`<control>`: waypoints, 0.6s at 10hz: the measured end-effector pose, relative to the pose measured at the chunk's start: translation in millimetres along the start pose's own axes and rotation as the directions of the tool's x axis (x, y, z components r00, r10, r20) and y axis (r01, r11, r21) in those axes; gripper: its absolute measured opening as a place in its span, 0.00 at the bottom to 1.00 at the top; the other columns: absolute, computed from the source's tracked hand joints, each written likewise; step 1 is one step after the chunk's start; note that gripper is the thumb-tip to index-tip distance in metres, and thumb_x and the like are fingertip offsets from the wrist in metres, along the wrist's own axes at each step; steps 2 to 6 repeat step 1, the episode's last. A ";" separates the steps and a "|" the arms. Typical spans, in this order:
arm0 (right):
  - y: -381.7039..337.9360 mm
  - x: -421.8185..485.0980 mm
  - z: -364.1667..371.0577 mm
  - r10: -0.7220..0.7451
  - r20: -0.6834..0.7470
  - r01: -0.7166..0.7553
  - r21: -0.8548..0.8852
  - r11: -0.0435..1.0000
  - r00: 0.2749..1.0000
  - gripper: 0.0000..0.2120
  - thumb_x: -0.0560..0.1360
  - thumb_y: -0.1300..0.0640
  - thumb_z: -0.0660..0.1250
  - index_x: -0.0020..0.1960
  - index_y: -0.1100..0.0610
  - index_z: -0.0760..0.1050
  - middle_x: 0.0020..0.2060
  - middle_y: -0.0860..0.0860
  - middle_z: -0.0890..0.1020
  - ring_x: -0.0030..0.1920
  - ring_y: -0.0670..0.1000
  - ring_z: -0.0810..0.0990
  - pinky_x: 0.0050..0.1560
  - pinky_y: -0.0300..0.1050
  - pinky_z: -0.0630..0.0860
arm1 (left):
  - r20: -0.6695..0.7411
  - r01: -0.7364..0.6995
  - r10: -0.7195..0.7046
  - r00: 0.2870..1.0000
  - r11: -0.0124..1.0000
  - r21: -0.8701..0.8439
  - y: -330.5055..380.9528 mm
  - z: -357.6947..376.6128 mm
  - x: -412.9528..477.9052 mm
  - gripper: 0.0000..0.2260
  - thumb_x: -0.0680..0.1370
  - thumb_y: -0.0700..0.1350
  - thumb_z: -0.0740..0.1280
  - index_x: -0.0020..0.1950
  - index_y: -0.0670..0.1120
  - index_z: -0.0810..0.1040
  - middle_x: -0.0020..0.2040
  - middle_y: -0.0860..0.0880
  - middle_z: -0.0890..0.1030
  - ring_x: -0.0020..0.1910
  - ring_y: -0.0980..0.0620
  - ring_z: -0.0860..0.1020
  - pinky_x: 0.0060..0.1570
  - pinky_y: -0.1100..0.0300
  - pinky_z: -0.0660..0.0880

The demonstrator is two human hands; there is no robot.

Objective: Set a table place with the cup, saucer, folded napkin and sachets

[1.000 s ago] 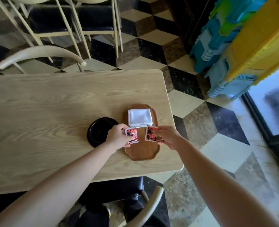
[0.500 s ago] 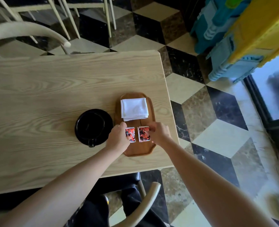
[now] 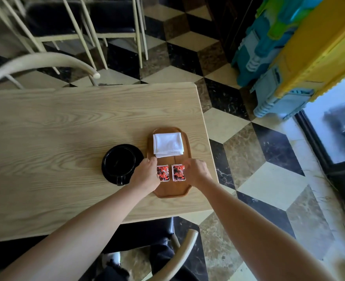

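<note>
Lying side by side on the brown wooden tray are two red sachets. The left hand touches the left one and the right hand touches the right one, but I cannot tell if the fingers pinch them. A white folded napkin sits behind. The black cup stands on its saucer just left of the tray, on the table.

Two red sachets lay flat beside each other; white folded napkin behind; black cup, probably on saucer, left.
</note>
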State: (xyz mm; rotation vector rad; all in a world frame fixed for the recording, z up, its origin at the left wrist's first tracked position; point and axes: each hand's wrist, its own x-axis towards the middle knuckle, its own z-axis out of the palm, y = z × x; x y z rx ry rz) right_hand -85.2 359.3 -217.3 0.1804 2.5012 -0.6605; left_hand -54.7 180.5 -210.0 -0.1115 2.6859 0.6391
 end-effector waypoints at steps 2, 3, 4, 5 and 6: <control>-19.2 -16.4 -14.1 -0.007 0.046 0.005 0.044 0.999 0.999 0.12 0.77 0.59 0.60 0.54 0.51 0.80 0.50 0.54 0.81 0.46 0.55 0.81 0.41 0.45 0.78 | 0.019 -0.025 0.023 1.000 0.997 0.075 -2.1 -29.5 -13.3 0.10 0.77 0.44 0.64 0.57 0.43 0.73 0.55 0.44 0.78 0.52 0.43 0.78 0.50 0.48 0.77; -19.2 -16.4 -14.1 -0.007 0.046 0.005 0.044 0.999 0.999 0.12 0.77 0.59 0.60 0.54 0.51 0.80 0.50 0.54 0.81 0.46 0.55 0.81 0.41 0.45 0.78 | 0.019 -0.025 0.023 1.000 0.997 0.075 -2.1 -29.5 -13.3 0.10 0.77 0.44 0.64 0.57 0.43 0.73 0.55 0.44 0.78 0.52 0.43 0.78 0.50 0.48 0.77; -19.2 -16.4 -14.1 -0.007 0.046 0.005 0.044 0.999 0.999 0.12 0.77 0.59 0.60 0.54 0.51 0.80 0.50 0.54 0.81 0.46 0.55 0.81 0.41 0.45 0.78 | 0.019 -0.025 0.023 1.000 0.997 0.075 -2.1 -29.5 -13.3 0.10 0.77 0.44 0.64 0.57 0.43 0.73 0.55 0.44 0.78 0.52 0.43 0.78 0.50 0.48 0.77; -19.2 -16.4 -14.1 -0.007 0.046 0.005 0.044 0.999 0.999 0.12 0.77 0.59 0.60 0.54 0.51 0.80 0.50 0.54 0.81 0.46 0.55 0.81 0.41 0.45 0.78 | 0.019 -0.025 0.023 1.000 0.997 0.075 -2.1 -29.5 -13.3 0.10 0.77 0.44 0.64 0.57 0.43 0.73 0.55 0.44 0.78 0.52 0.43 0.78 0.50 0.48 0.77; -19.2 -16.4 -14.1 -0.007 0.046 0.005 0.044 0.999 0.999 0.12 0.77 0.59 0.60 0.54 0.51 0.80 0.50 0.54 0.81 0.46 0.55 0.81 0.41 0.45 0.78 | 0.019 -0.025 0.023 1.000 0.997 0.075 -2.1 -29.5 -13.3 0.10 0.77 0.44 0.64 0.57 0.43 0.73 0.55 0.44 0.78 0.52 0.43 0.78 0.50 0.48 0.77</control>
